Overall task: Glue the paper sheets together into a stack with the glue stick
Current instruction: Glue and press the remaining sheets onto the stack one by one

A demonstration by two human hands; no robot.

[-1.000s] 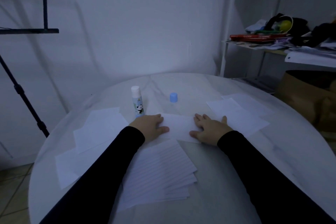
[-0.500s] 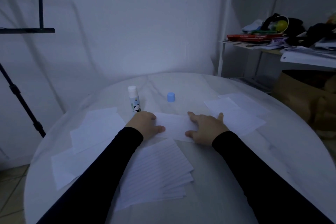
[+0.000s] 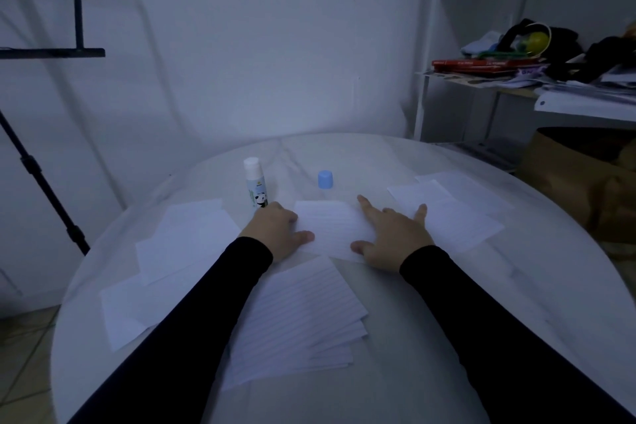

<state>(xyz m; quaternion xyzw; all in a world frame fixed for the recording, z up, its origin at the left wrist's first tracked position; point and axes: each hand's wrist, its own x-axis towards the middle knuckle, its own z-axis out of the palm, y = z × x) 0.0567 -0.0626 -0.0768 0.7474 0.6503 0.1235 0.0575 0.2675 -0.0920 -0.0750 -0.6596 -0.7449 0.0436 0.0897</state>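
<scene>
Both hands lay flat and open on a paper sheet (image 3: 330,227), left hand (image 3: 278,231) and right hand (image 3: 392,237) at its ends. The glue stick (image 3: 255,186) stood upright, uncapped, just beyond the left hand on the tabletop (image 3: 447,337).

Both hands (image 3: 280,231) (image 3: 392,237) flat on a sheet (image 3: 332,227), glue stick (image 3: 256,188) behind.

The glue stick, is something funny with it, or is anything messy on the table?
The glue stick stands upright with its cap off; the blue cap sits apart to its right. The lined sheets near the table's front are fanned out unevenly. Both hands, left hand and right hand, press one sheet flat.
</scene>
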